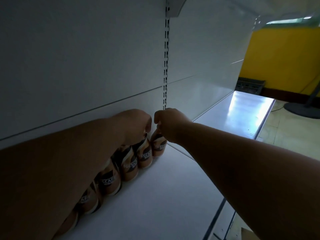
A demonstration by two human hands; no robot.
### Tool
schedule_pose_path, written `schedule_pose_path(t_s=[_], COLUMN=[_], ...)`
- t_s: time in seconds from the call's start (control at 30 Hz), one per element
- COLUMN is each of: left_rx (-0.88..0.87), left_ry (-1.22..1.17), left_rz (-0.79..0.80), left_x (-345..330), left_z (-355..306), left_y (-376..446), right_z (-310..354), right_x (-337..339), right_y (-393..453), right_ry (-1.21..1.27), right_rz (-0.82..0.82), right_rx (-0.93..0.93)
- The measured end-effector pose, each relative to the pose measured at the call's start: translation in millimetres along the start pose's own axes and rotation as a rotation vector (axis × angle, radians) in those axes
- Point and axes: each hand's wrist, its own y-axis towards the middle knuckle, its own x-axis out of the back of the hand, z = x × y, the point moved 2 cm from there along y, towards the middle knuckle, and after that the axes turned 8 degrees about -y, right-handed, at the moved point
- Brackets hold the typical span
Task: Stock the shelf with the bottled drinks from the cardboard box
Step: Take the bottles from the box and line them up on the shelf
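Now right hand [170, 124] pinching rearmost bottle [158, 146] neck; left hand [136, 125] curled over neighbouring bottle [144, 154]; smooth white shelf [164, 187].

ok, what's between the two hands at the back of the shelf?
Head view: only a narrow gap showing the white back panel. The left hand and right hand each grip a bottle top below.

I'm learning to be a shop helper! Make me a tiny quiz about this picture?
1. True or false: the bottles stand in a row along the back wall of the shelf.
2. Which hand holds the bottle at the far end by its top? A) left hand B) right hand
3. Fill in: the wall past the shelf's end is ____.

Key: 1 true; 2 B; 3 yellow.
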Motion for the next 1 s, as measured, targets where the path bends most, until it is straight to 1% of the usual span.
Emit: schedule_pose_path(t_s=[0.13,0.27,0.33,0.43,0.53,0.63,0.77,0.9,1.0], left_rx=[0.005,-0.026,-0.022,0.023,0.063,0.090,0.242,0.356,0.400], left_ry=[0.019,0.075,0.072,0.036,0.011,0.017,-0.010,0.015,0.085], left_rz=[-0.035,-0.175,-0.209,-0.204,-0.141,-0.121,-0.137,-0.078,-0.034], left_x=[-3,2,7,18,33,50,67,65,57], left_z=[-3,-10,-11,-10,-1,16,46,77,93], left_y=[2,-10,-21,-45,-85,-137,-211,-275,-304], right_z=[4,8,10,14,30,66,138,204,236], right_x=[-3,6,14,31,49,61,58,45,36], right_y=[11,6,-6,-27,-50,-72,-96,-117,-120], right_ry=[0.006,0.062,0.052,0.006,-0.028,-0.023,0.001,0.021,0.036], right_rz=[0.041,0.046,0.051,0.042,0.076,0.087,0.094,0.097,0.090], right_rx=[-0.010,-0.002,0.008,0.039,0.093,0.175,0.330,0.449,0.507])
